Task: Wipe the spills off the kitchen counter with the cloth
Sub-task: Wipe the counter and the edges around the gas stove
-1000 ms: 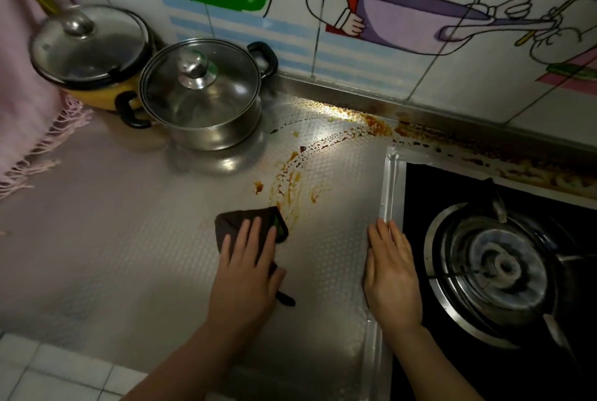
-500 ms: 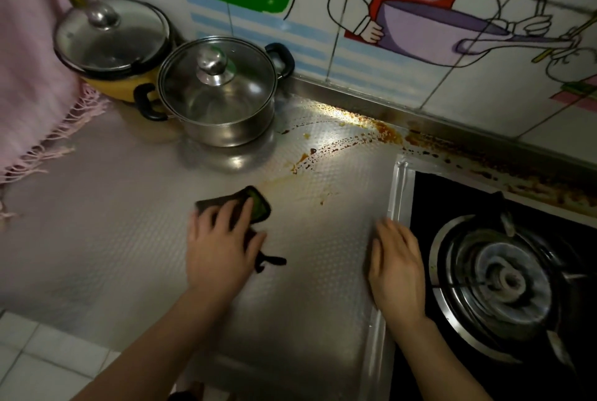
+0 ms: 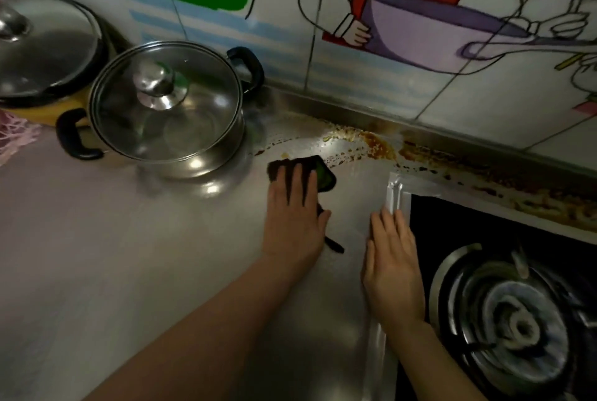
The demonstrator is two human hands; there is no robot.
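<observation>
Head view: the left hand, fingers spread, presses the dark brown cloth with a green patch flat on the steel table beside the brown spills, while the right hand rests flat and empty at the stove edge.

Steel counter: pots, cloth, spills.

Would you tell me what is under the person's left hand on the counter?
The left hand presses flat on a dark cloth with a green patch; only its far edge and a tail near the thumb show. Whether any spill lies beneath it is hidden.
</observation>
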